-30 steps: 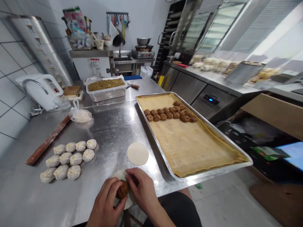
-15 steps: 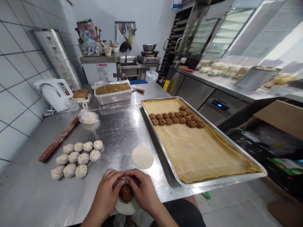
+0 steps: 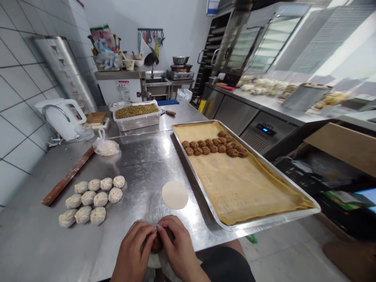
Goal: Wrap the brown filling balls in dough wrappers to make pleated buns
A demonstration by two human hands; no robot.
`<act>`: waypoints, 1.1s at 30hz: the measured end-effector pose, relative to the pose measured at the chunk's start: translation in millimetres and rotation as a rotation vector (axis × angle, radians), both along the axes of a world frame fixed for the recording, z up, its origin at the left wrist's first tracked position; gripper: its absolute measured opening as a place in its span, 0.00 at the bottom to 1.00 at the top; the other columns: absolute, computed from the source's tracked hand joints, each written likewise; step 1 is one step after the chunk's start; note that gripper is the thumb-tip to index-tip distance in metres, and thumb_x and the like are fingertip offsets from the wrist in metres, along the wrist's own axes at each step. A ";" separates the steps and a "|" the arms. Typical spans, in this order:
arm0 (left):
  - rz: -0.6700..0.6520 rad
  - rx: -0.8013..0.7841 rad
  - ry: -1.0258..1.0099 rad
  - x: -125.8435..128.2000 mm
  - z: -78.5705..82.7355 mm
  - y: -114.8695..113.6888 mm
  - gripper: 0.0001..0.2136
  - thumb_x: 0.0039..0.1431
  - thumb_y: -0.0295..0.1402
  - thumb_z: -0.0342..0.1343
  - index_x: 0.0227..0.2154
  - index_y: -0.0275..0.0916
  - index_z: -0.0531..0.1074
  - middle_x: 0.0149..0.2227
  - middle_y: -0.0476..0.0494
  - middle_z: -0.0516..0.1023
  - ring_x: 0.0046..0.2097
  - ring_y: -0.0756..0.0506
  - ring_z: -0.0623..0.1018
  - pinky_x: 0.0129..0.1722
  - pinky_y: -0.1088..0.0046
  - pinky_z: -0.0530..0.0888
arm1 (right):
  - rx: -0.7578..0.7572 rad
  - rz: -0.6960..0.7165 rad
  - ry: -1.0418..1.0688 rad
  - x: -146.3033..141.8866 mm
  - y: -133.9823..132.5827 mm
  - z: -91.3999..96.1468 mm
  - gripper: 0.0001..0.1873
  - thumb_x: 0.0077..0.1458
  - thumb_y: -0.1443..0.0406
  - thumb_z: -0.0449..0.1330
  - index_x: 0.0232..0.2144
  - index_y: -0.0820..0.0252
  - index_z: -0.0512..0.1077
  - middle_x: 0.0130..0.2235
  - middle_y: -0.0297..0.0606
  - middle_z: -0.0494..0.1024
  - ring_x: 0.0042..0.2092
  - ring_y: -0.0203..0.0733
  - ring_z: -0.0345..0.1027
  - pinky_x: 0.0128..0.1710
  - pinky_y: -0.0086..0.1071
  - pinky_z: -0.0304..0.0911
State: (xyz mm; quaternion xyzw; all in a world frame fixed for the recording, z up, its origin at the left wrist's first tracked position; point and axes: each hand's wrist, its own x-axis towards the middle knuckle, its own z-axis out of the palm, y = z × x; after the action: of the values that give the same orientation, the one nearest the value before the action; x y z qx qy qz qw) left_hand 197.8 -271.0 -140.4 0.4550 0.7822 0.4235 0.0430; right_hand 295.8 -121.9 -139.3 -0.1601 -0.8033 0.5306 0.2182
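My left hand [image 3: 132,250] and my right hand [image 3: 176,246] are cupped together at the near edge of the steel table [image 3: 138,156], fingers closed round a dough wrapper [image 3: 154,260] with a brown filling ball [image 3: 156,244] in it. Only a sliver of the ball shows between my fingers. A flat round dough disc [image 3: 175,194] lies just beyond my hands. Several pleated white buns [image 3: 92,197] sit in rows to the left. Brown filling balls [image 3: 216,145] lie in rows on the lined metal tray [image 3: 293,217] at the right.
A wooden rolling pin [image 3: 67,178] lies at the left, beside a tied plastic bag [image 3: 105,147]. A white kettle [image 3: 60,117] and a tub of greenish filling [image 3: 136,114] stand farther back. The tray overhangs the table's right edge. Counters and ovens line the right side.
My fingers have closed further over the filling ball, pulling the wrapper up round it; the ball was plainly visible before and is now mostly covered.
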 end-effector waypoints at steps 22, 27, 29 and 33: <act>-0.073 -0.007 0.267 -1.3 9.0 10.1 0.11 0.72 0.29 0.49 0.48 0.42 0.77 0.40 0.42 0.81 0.41 0.45 0.80 0.43 0.68 0.80 | -0.179 -0.097 0.050 12.7 2.1 -7.0 0.12 0.68 0.60 0.60 0.32 0.56 0.78 0.37 0.40 0.80 0.40 0.45 0.76 0.41 0.35 0.72; -0.111 -0.051 0.288 -2.9 8.4 8.6 0.13 0.73 0.29 0.49 0.53 0.45 0.76 0.38 0.44 0.79 0.39 0.46 0.80 0.40 0.70 0.80 | -0.081 0.051 0.133 19.4 -2.2 -11.2 0.13 0.71 0.64 0.53 0.47 0.54 0.78 0.48 0.45 0.80 0.49 0.46 0.77 0.51 0.38 0.73; -0.094 -0.028 0.293 -2.2 7.7 7.7 0.12 0.72 0.27 0.49 0.46 0.43 0.77 0.37 0.44 0.79 0.39 0.45 0.79 0.40 0.68 0.79 | -0.062 0.008 0.127 21.8 -1.8 -13.3 0.11 0.70 0.64 0.56 0.45 0.55 0.79 0.48 0.46 0.80 0.50 0.47 0.77 0.51 0.38 0.73; -0.103 -0.021 0.291 -1.0 7.9 7.4 0.11 0.71 0.27 0.50 0.47 0.42 0.76 0.40 0.43 0.79 0.42 0.45 0.80 0.44 0.67 0.80 | -0.157 -0.091 0.062 20.1 -0.3 -10.8 0.12 0.69 0.62 0.59 0.33 0.55 0.79 0.39 0.41 0.81 0.42 0.45 0.78 0.42 0.34 0.74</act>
State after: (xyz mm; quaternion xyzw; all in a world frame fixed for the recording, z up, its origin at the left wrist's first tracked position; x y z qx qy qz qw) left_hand 196.8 -263.6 -132.5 0.5503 0.7604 0.3421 -0.0442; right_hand 315.9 -122.3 -150.2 -0.1965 -0.7441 0.5860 0.2536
